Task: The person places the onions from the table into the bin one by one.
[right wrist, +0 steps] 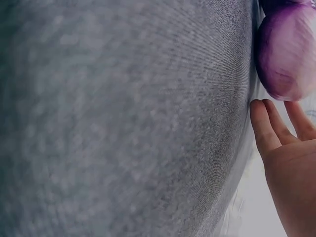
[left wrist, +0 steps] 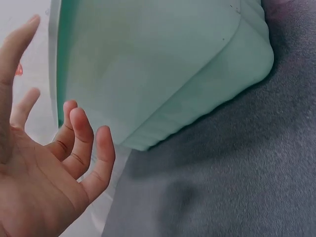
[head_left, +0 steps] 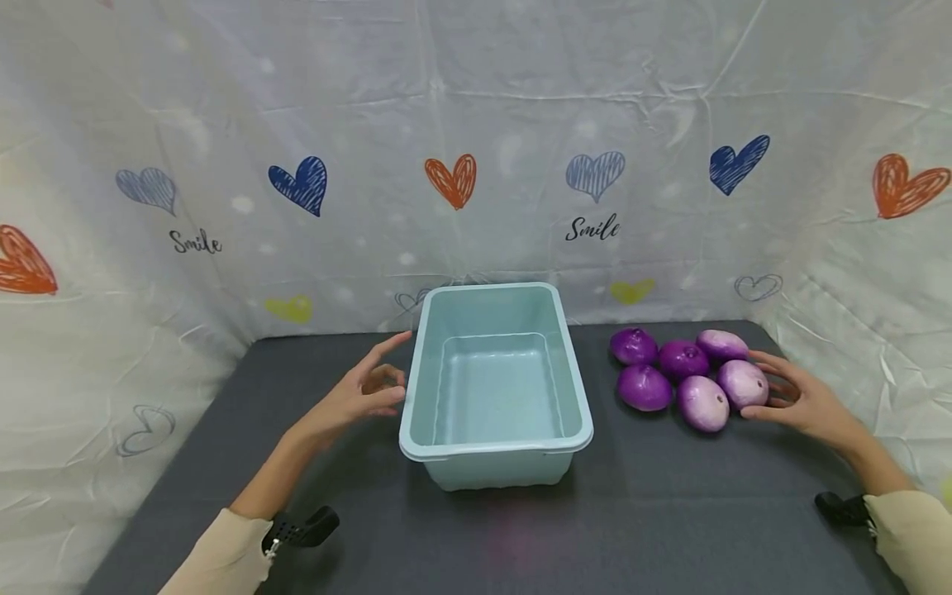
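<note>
Purple-white, round, glossy onion (head_left: 742,383), head view: rightmost of six, right hand (head_left: 806,402) spread beside it. Left wrist view: left hand (left wrist: 44,173) relaxed, empty, beside pale blue-green rectangular plastic tub (left wrist: 148,64). Right wrist view: fingertips (right wrist: 258,108) at onion's edge, contact unclear; reach farther round before closing.

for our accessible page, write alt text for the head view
A person's left hand is beside a pale blue bin, their right hand at the rightmost of six purple onion-like vegetables on a dark table, before a heart-printed cloth.
</note>
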{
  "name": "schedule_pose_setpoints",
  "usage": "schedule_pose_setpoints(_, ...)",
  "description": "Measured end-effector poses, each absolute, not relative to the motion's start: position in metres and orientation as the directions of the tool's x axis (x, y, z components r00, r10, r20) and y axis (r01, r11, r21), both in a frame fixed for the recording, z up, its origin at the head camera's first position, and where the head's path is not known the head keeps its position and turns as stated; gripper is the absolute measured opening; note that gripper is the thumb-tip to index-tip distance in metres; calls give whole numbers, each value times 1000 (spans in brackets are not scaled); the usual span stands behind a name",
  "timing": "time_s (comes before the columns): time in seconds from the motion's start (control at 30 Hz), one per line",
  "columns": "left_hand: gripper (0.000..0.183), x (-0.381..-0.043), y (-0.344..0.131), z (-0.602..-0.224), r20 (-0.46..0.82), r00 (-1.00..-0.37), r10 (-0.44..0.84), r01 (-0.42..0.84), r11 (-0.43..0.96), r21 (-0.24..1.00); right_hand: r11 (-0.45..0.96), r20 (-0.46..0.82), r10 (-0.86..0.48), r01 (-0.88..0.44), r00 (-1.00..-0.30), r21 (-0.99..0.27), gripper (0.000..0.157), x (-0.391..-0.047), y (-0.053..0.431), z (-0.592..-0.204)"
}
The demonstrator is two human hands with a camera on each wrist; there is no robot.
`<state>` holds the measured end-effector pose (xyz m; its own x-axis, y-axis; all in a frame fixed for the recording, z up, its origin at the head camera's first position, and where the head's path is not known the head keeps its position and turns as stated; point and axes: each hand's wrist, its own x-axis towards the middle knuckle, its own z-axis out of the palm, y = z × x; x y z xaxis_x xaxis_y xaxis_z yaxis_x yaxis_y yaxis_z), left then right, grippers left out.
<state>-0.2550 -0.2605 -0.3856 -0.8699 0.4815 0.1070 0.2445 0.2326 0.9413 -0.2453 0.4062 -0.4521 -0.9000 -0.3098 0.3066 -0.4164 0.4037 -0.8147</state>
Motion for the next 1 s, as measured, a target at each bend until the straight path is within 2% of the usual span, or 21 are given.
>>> schedule_pose_setpoints(0.17,73,-258,-254,-383,129,-846,517,299,259,918,437,295,-310,-411,-904,-800,82,-251,405,-452)
schedule_pose_setpoints(0.53,65,-259,-250,-382,196,-844,500,361,259,896,508,273,-284,-386,-919,-770,68,-256,401,-451)
schedule_pose_setpoints(0.83,60,-259,-247,-382,209,-848,487,358,237,903,414,335,-268,-422,-903,-807,67,-254,404,-450)
schedule_pose_setpoints(1.0,60,-259,-246,-381,220,-844,490,366,225,903,418,363,-251,-439,-897,-796,69,-251,408,-446)
